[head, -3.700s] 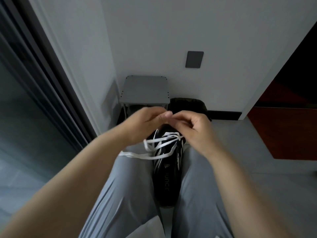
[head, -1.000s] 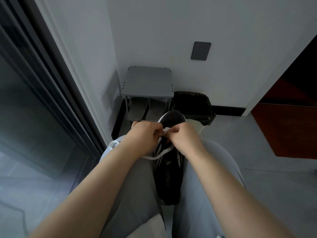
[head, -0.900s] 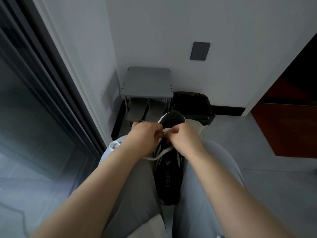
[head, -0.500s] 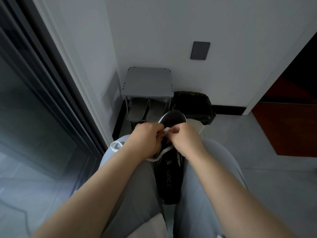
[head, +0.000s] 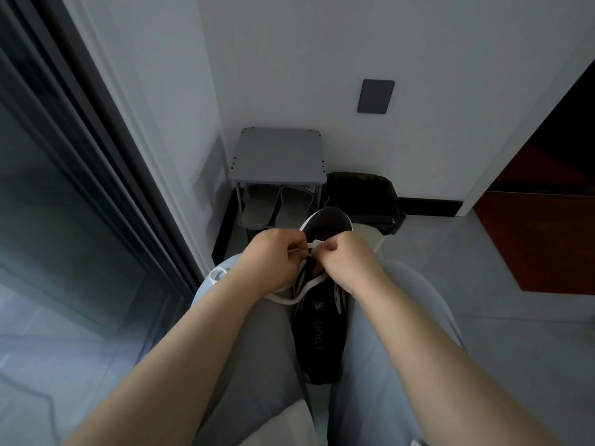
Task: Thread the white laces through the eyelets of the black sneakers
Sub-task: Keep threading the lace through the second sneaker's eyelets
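A black sneaker (head: 322, 333) with white stripes lies wedged between my thighs, toe pointing away from me. A white lace (head: 299, 294) loops across its eyelet area and trails left over my left knee. My left hand (head: 273, 262) pinches the lace just left of the shoe's front eyelets. My right hand (head: 347, 262) pinches the lace end beside it, fingertips almost touching the left hand's. The eyelets under my fingers are hidden.
A small grey shoe rack (head: 278, 156) with grey slippers (head: 277, 204) stands against the wall ahead. Beside it sits a bin lined with a black bag (head: 363, 197). A dark glass sliding door (head: 64, 188) runs along the left. Grey tiled floor (head: 483, 284) lies to the right.
Both hands have dropped lower onto the shoe's front since the earliest frame, and the lace crossings are now covered. In the last second the hands barely moved.
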A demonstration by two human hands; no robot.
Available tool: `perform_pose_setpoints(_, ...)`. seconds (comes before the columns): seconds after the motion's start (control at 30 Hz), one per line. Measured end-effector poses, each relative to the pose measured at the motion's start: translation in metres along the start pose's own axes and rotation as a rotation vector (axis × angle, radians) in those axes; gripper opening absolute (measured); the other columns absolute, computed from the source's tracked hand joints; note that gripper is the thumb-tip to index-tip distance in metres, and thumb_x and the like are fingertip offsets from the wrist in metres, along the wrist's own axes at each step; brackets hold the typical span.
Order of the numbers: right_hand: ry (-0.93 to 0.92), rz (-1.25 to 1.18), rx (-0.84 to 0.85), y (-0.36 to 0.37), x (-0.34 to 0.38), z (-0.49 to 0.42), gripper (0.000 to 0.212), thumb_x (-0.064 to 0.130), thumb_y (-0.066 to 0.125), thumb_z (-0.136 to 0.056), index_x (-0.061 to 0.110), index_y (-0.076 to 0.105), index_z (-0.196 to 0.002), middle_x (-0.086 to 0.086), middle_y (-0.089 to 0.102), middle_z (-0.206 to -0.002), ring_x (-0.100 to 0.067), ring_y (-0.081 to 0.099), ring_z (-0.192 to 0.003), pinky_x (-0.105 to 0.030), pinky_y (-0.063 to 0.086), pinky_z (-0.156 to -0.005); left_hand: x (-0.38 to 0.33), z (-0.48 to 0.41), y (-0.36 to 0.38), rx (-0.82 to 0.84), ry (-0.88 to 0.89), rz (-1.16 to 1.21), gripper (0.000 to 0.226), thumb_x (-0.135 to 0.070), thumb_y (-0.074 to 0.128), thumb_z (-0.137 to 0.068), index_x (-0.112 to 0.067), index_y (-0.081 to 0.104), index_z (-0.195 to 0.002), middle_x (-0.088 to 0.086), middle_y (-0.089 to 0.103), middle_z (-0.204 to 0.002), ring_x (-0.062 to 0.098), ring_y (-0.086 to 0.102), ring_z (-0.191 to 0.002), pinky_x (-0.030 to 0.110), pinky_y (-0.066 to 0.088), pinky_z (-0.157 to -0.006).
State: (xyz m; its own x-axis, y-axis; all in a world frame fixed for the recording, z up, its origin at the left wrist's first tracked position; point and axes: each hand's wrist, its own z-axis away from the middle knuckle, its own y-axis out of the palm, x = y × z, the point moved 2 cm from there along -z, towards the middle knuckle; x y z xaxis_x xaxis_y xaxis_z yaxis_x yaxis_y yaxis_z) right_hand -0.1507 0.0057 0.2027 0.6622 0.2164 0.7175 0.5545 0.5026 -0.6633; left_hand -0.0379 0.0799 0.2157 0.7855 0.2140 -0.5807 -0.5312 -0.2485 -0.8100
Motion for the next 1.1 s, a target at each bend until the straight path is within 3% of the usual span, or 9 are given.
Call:
perform_pose_setpoints(0.13, 0.016, -0.003, 0.037, 0.0, -0.001, -0.002, 0.026, 0.026, 0.049, -0.091, 0.012, 0.07, -0.082, -0.008, 0.071, -0.08, -0.024, 0.066, -0.076, -0.038, 0.054, -0.077, -0.001, -0.003, 0.003, 0.034, -0.028, -0.002, 0.017, -0.02, 0.057, -0.088, -0.026, 0.054, -0.073, -0.012, 0.048, -0.065, 0.011, 0.046, -0.069, 0.021, 0.032, -0.062)
perform_pose_setpoints(0.4, -0.068, 0.073, -0.073, -0.002, 0.001, 0.008, 0.024, 0.026, 0.05, -0.093, 0.016, 0.07, -0.086, -0.007, 0.068, -0.08, -0.024, 0.063, -0.077, -0.03, 0.048, -0.067, -0.004, -0.006, 0.004, 0.059, -0.037, -0.033, 0.013, -0.018, 0.055, -0.089, -0.022, 0.058, -0.077, -0.011, 0.048, -0.065, 0.013, 0.046, -0.07, 0.022, 0.031, -0.061)
perform_pose_setpoints(0.5, -0.085, 0.071, -0.082, 0.0, 0.002, 0.009, 0.025, 0.026, 0.05, -0.093, 0.015, 0.07, -0.081, -0.006, 0.066, -0.074, -0.024, 0.061, -0.073, -0.029, 0.045, -0.063, -0.008, -0.002, 0.008, 0.012, 0.014, -0.121, 0.011, -0.014, 0.052, -0.089, -0.013, 0.062, -0.085, 0.002, 0.061, -0.079, 0.023, 0.053, -0.079, 0.024, 0.029, -0.066)
perform_pose_setpoints(0.63, -0.097, 0.043, -0.083, 0.002, 0.004, 0.01, 0.025, 0.021, 0.052, -0.089, 0.011, 0.067, -0.072, -0.003, 0.059, -0.061, -0.024, 0.058, -0.066, -0.028, 0.04, -0.054, -0.012, 0.005, 0.009, -0.055, 0.088, -0.176, 0.016, -0.013, 0.048, -0.087, -0.018, 0.046, -0.073, 0.005, 0.063, -0.084, 0.026, 0.055, -0.085, 0.025, 0.021, -0.066)
perform_pose_setpoints(0.7, -0.075, 0.013, -0.046, 0.003, 0.003, 0.008, 0.025, 0.019, 0.05, -0.089, 0.009, 0.066, -0.073, -0.007, 0.063, -0.066, -0.027, 0.06, -0.069, -0.033, 0.046, -0.059, -0.011, 0.005, 0.009, -0.08, 0.073, -0.179, 0.021, -0.014, 0.048, -0.088, -0.018, 0.041, -0.068, 0.005, 0.06, -0.081, 0.026, 0.054, -0.083, 0.026, 0.019, -0.064)
perform_pose_setpoints(0.8, -0.035, -0.107, 0.022, 0.001, 0.0, 0.006, 0.026, 0.017, 0.045, -0.086, 0.017, 0.067, -0.073, -0.007, 0.069, -0.077, -0.029, 0.063, -0.076, -0.042, 0.052, -0.075, -0.008, 0.004, 0.007, -0.116, 0.035, -0.153, 0.014, -0.016, 0.049, -0.089, -0.008, 0.056, -0.08, 0.008, 0.063, -0.083, 0.026, 0.055, -0.083, 0.025, 0.022, -0.063)
perform_pose_setpoints(0.9, -0.1, -0.062, 0.029, -0.005, -0.001, 0.012, 0.024, 0.016, 0.051, -0.089, 0.028, 0.071, -0.084, 0.004, 0.067, -0.074, -0.017, 0.061, -0.07, -0.03, 0.05, -0.071, -0.005, 0.002, 0.009, -0.11, 0.038, -0.16, 0.014, -0.019, 0.051, -0.09, -0.011, 0.063, -0.091, 0.004, 0.065, -0.087, 0.024, 0.054, -0.091, 0.025, 0.025, -0.072)
perform_pose_setpoints(1.0, -0.17, -0.002, -0.035, -0.012, 0.001, 0.016, 0.015, 0.016, 0.058, -0.089, 0.02, 0.072, -0.085, 0.001, 0.065, -0.066, -0.008, 0.053, -0.053, -0.025, 0.045, -0.06, -0.001, -0.002, 0.011, -0.085, 0.047, -0.208, 0.015, -0.023, 0.051, -0.092, -0.017, 0.064, -0.092, 0.002, 0.065, -0.089, 0.023, 0.051, -0.095, 0.026, 0.021, -0.074)
perform_pose_setpoints(1.1, -0.214, 0.023, -0.039, -0.016, 0.003, 0.014, 0.012, 0.016, 0.062, -0.087, 0.019, 0.073, -0.083, 0.003, 0.064, -0.07, -0.002, 0.049, -0.051, -0.02, 0.041, -0.056, 0.0, -0.005, 0.012, -0.042, 0.108, -0.23, 0.017, -0.02, 0.05, -0.092, -0.012, 0.064, -0.089, 0.004, 0.064, -0.084, 0.027, 0.052, -0.091, 0.026, 0.021, -0.071)
